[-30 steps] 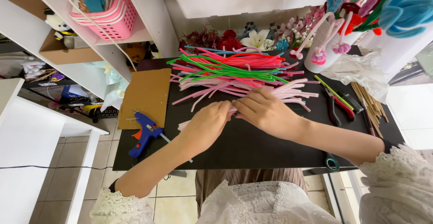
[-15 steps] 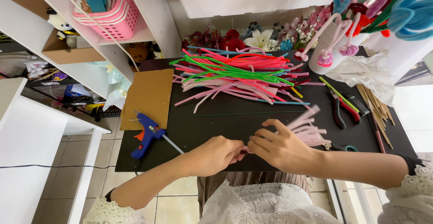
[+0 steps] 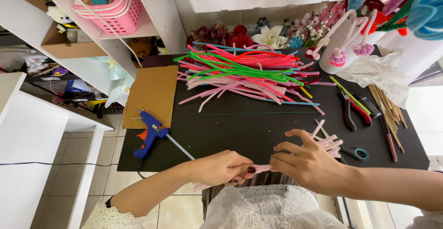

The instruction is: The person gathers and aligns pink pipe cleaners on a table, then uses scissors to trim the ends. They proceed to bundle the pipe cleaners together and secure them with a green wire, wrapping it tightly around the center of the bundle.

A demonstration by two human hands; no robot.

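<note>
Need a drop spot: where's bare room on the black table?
Free: black table between glue gun, pipe cleaner pile and hands. Crowded: right side, with pliers, sticks, scissors.

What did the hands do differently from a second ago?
Both hands came back from the big pile to the table's near edge. The left hand and right hand now pinch one pink pipe cleaner between them. The pile and blue glue gun stayed put.

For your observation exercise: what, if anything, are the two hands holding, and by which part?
A pale pink pipe cleaner, pinched between the left hand and the right hand, each gripping it by one side of the short visible stretch.
</note>
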